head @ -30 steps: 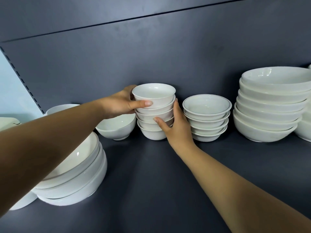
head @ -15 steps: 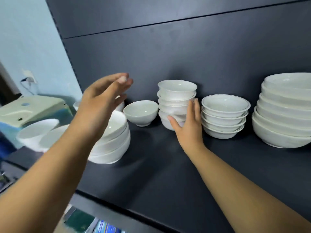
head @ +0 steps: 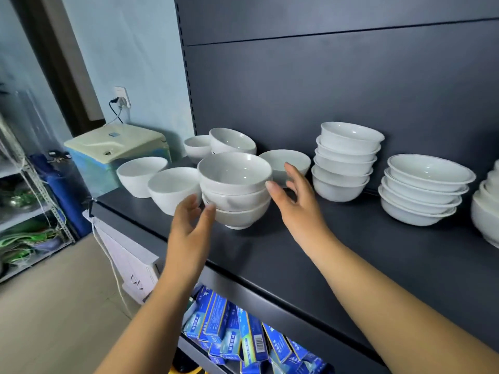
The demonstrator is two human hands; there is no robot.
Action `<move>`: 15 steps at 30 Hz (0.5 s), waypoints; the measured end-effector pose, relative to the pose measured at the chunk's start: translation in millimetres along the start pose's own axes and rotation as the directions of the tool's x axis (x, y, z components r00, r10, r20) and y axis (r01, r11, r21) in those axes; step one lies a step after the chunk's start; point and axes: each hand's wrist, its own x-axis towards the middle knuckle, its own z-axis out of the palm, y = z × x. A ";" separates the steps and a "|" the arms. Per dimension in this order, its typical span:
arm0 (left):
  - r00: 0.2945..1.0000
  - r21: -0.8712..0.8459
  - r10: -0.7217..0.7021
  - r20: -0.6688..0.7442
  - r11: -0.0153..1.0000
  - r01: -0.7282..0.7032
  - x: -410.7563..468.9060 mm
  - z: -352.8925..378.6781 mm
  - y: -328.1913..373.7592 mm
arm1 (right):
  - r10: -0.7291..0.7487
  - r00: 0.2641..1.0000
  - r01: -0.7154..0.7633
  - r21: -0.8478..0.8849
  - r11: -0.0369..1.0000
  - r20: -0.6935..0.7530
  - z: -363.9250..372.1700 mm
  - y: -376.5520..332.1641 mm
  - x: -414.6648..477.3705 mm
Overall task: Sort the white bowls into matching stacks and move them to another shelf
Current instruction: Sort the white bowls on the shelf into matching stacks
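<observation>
A cream-topped appliance (head: pixel 116 144) with a pale blue body stands against the light blue wall (head: pixel 135 49). Above it a white wall socket (head: pixel 122 97) holds a plug, and a black cable (head: pixel 114 112) hangs from it toward the appliance. At far left a metal rack (head: pixel 35 184) carries green bundles (head: pixel 24 238), with a blue roll (head: pixel 58 190) leaning just beside it. A white cord (head: pixel 108 255) trails down to the beige floor (head: pixel 54 319) past a white panel (head: pixel 135 265). Blue boxes (head: pixel 243 336) lie packed on a lower shelf (head: pixel 199 354).
</observation>
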 end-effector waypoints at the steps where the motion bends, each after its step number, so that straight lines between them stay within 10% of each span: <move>1: 0.999 -0.016 -0.001 0.052 1.000 0.002 1.8 1.0 -1.1 | 0.060 0.997 -0.062 0.035 0.997 0.039 5.2 -0.8 0.5; 7: 0.942 -0.055 0.146 0.303 0.989 -0.135 16.7 -1.4 -22.0 | 0.099 0.989 -0.122 0.228 0.966 0.111 41.1 1.5 1.5; 15: 0.822 -0.172 0.181 0.540 0.980 -0.103 31.3 11.8 -35.3 | 0.034 0.950 0.009 0.138 0.990 -0.309 36.7 7.5 -20.1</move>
